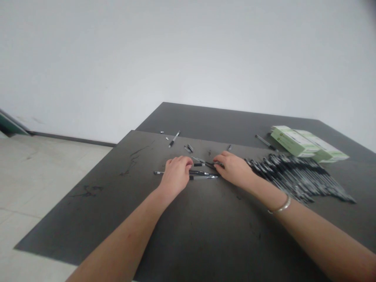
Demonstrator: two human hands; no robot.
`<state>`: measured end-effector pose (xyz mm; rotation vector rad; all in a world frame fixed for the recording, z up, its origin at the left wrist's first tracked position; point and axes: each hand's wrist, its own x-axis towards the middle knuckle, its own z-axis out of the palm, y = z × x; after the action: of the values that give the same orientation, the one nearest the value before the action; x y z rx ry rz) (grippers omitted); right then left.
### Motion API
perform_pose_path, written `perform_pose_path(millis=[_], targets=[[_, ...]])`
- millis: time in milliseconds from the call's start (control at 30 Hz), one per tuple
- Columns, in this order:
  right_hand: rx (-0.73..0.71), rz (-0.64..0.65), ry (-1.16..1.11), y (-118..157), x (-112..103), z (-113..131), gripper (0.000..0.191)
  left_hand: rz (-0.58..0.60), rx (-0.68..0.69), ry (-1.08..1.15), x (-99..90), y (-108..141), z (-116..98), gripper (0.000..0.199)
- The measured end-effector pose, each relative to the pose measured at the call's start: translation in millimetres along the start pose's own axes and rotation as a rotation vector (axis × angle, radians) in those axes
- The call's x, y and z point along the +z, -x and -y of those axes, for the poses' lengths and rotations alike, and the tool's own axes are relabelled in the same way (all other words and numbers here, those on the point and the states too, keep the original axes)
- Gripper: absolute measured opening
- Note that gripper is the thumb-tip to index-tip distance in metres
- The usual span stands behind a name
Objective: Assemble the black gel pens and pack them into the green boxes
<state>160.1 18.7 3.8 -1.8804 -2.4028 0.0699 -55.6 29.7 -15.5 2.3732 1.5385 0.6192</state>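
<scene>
L hand [176, 174] & R hand [230, 168] curl over loose pens [202, 173] well in from counter's [205, 231] near edge; can't tell if pinching. Pen pile [299, 178], twd right edge, could scatter if R hand bumps it. Boxes [293, 143] beyond, twd far-right corner.

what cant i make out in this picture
Head view, left hand: its own back hides whether it grips anything.
Head view, right hand: blur and its own curl obscure exactly what it holds.
Head view, row of pens: overlap and blur prevent an exact count.
Head view, green-and-white boxes: print too small and blurred to read.
Head view, dark table: cut off by the bottom and right picture edges.
</scene>
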Motion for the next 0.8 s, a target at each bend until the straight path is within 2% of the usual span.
perform_pose_path(millis=[333,500,633,800], targets=[[-0.007,0.035,0.010,-14,2,6,0.022,-0.024,-0.025,0.004,-2.9,0,-2,0.017],[0.021,-0.025,-0.021,-9,-5,3,0.019,-0.041,-0.036,0.030,-2.1,-1,-2,0.017],[0.046,-0.119,-0.239,11,-18,-7,0.017,-0.065,-0.039,0.079,-2.6,0,-3,0.017],[0.074,-0.027,-0.565,43,-26,-15,0.017,-0.085,-0.022,0.130,-2.7,0,-5,0.017]])
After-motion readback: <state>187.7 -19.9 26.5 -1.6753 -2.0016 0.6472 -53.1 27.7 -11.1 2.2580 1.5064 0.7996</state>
